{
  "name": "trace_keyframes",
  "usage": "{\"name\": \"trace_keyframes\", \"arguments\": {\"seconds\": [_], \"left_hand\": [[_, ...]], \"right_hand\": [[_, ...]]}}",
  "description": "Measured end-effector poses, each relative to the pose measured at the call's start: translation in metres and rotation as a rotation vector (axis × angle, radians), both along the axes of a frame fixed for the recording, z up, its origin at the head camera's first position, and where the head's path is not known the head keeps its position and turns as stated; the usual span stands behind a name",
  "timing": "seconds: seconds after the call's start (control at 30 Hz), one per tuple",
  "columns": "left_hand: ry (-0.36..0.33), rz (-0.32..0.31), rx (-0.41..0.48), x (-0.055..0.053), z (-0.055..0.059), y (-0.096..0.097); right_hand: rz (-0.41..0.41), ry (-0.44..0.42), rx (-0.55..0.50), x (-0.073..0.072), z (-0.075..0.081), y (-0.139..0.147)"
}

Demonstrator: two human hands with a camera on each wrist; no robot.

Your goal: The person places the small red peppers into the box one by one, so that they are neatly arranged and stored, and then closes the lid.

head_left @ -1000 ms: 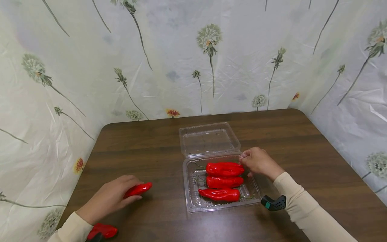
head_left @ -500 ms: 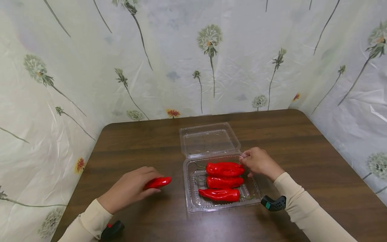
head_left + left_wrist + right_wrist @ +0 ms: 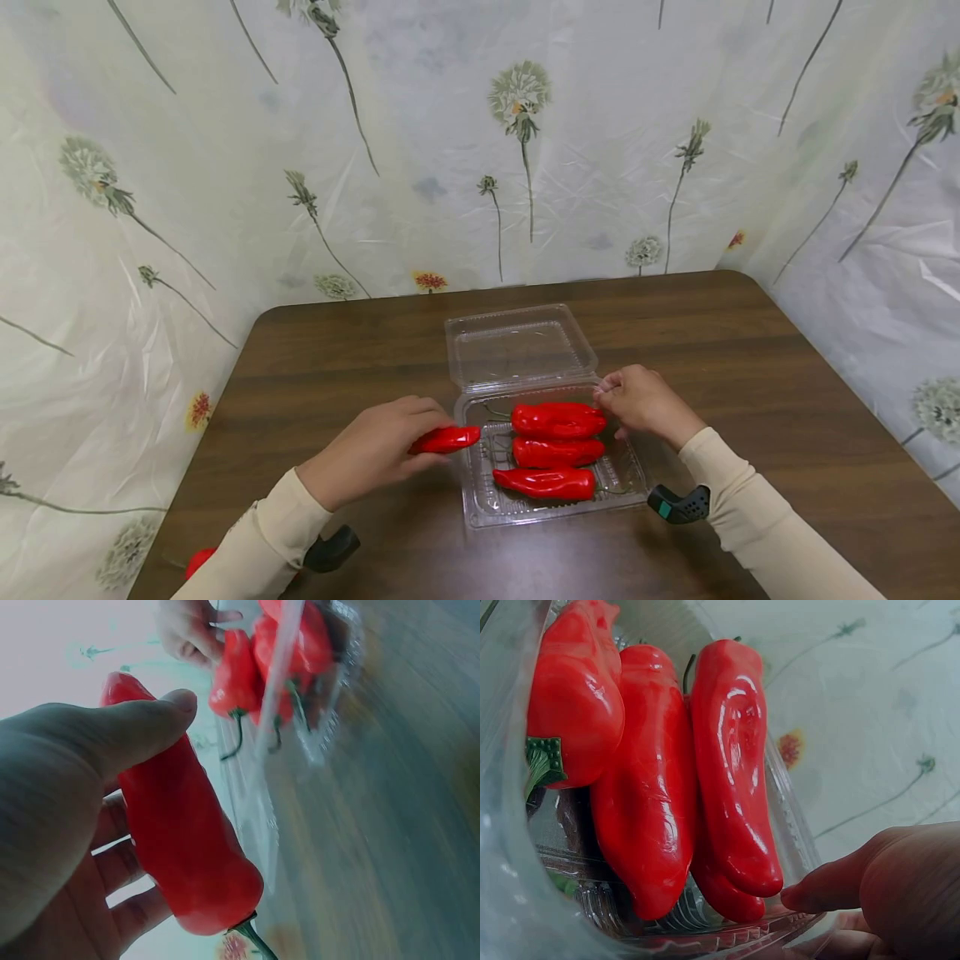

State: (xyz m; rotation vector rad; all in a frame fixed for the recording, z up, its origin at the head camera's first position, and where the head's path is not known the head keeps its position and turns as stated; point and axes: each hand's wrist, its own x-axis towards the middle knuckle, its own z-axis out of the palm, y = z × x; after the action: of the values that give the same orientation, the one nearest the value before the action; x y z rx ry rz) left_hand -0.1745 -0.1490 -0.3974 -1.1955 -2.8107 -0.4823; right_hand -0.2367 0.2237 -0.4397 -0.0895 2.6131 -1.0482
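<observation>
My left hand [image 3: 382,448] has carried a glossy red tapered pepper [image 3: 447,439] rightward, my grip clasping it near a clear plastic hinged container [image 3: 525,518] (similar peppers [image 3: 553,452] inside); my right hand [image 3: 640,403] pinches the container's far-right corner.

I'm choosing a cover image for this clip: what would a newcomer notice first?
Probably the glossy red peppers lying in the open clear box on the dark table. Next, the held pepper in the left hand, by the box's left edge, with the right hand gripping the far right corner. Behind, the pale backdrop shows large dandelions.
</observation>
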Motion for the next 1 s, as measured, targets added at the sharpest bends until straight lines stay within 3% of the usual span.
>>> {"name": "trace_keyframes", "arguments": {"seconds": [0.53, 0.77, 1.0], "left_hand": [[0.041, -0.125, -0.026, -0.008, 0.01, 0.054], [0.024, -0.163, -0.022, -0.01, 0.01, 0.07], [0.052, -0.194, -0.01, -0.013, 0.009, 0.083]], "right_hand": [[0.01, 0.01, -0.001, 0.0, -0.001, 0.0], [0.013, 0.014, -0.001, 0.0, -0.001, 0.001], [0.012, 0.012, -0.003, -0.001, -0.001, 0.002]]}}
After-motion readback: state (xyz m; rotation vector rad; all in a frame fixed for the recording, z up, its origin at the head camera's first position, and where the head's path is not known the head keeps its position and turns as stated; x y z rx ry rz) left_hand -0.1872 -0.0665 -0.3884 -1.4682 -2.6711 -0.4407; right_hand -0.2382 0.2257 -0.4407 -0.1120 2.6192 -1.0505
